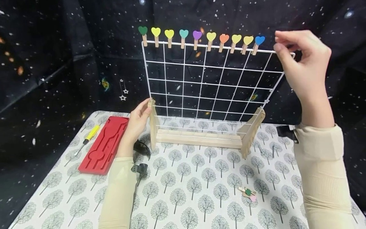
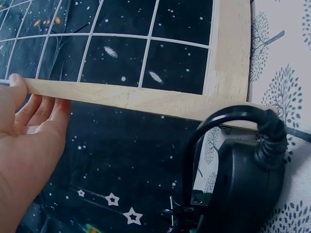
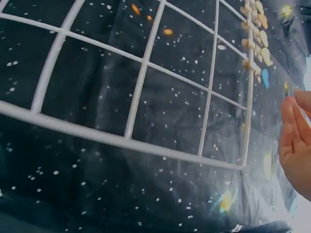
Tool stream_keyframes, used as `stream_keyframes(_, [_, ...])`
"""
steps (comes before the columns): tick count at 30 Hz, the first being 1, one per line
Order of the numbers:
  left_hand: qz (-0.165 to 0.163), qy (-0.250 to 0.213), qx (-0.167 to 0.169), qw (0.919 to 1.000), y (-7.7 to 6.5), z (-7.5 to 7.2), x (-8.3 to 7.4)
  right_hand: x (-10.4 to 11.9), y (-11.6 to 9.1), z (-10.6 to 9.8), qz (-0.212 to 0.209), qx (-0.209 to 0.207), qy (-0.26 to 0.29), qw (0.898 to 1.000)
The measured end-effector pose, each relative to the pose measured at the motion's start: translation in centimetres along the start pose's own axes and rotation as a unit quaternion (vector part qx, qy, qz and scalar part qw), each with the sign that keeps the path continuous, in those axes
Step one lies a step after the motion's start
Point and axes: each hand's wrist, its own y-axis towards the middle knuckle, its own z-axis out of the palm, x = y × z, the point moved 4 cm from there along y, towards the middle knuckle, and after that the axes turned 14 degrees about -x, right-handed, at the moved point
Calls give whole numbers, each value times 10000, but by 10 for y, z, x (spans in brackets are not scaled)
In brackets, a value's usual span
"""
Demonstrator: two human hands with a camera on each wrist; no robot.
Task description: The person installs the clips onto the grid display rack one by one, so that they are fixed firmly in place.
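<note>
A white wire grid (image 1: 202, 66) stands upright in a wooden stand (image 1: 197, 140). Along its top wire sits a row of small wooden clothespins with coloured hearts, from a green clothespin (image 1: 143, 31) at the left to a blue clothespin (image 1: 259, 40) at the right. My left hand (image 1: 138, 119) grips the stand's left upright (image 2: 116, 94), thumb on one side and fingers on the other. At the grid's top right corner is my right hand (image 1: 306, 52), thumb and forefinger close together beside the top wire. Whether anything lies between those fingertips is hidden.
A red tool tray (image 1: 104, 144) and a yellow screwdriver (image 1: 87, 138) lie at the left. Spare clothespins (image 1: 248, 193) lie front right, with small metal pieces (image 1: 267, 151) behind them. A black device with a cable (image 2: 248, 179) is close to the left wrist.
</note>
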Motion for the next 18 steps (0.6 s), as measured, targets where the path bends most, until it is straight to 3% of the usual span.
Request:
stream_keyframes(3, [17, 83, -11, 10000, 0, -1, -1, 2, -26, -6, -150, 163, 302, 9993])
stream_keyframes(7, [49, 142, -52, 9999, 0, -2, -3, -9, -77, -9, -593, 1393, 350, 9879])
stream_keyframes(9, [12, 177, -74, 9998, 0, -2, -4, -20, -109, -12, -680, 2122, 346, 9743])
stream_keyframes(13, [-79, 191, -62, 9998, 0, -2, -3, -39, -175, -22, -251, 3272, 274, 9442])
stream_keyframes(18, [-130, 208, -44, 9997, 1, 0, 2, -47, -246, -47, 281, 4170, 55, 9084])
